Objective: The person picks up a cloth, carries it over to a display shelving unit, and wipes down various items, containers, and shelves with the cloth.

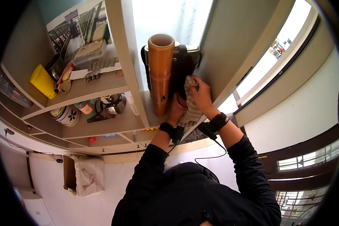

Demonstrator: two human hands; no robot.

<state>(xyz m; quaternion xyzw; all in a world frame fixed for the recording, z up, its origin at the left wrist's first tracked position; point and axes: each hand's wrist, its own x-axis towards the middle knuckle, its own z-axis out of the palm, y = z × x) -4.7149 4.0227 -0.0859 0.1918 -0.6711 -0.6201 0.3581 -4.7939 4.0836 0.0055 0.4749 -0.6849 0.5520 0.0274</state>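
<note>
**Operator:** In the head view, what does my right hand have?

**Observer:** Your right hand, just right of the frame's middle, pinches the upper end of a striped cloth between bunched fingers. The cloth hangs from that grip toward the gap between your wrists. Holding it by one end probably leaves the rest loose.

**Operator:** And my left?

**Observer:** Your left hand sits lower and a little to the left, close against the cloth, which covers part of it. I cannot tell whether its fingers are spread or pressed together, nor whether they grip anything.

**Operator:** What stands around them?

**Observer:** Just left of your hands, at the upper middle of the frame, a bamboo tube stands on end — likely because something so tall takes little floor that way. A black strapped object is behind it. The upright panel farther left walls that compartment. On your wrists, black straps carry cables toward your body, a placing that seems meant to leave your fingers free.
</note>
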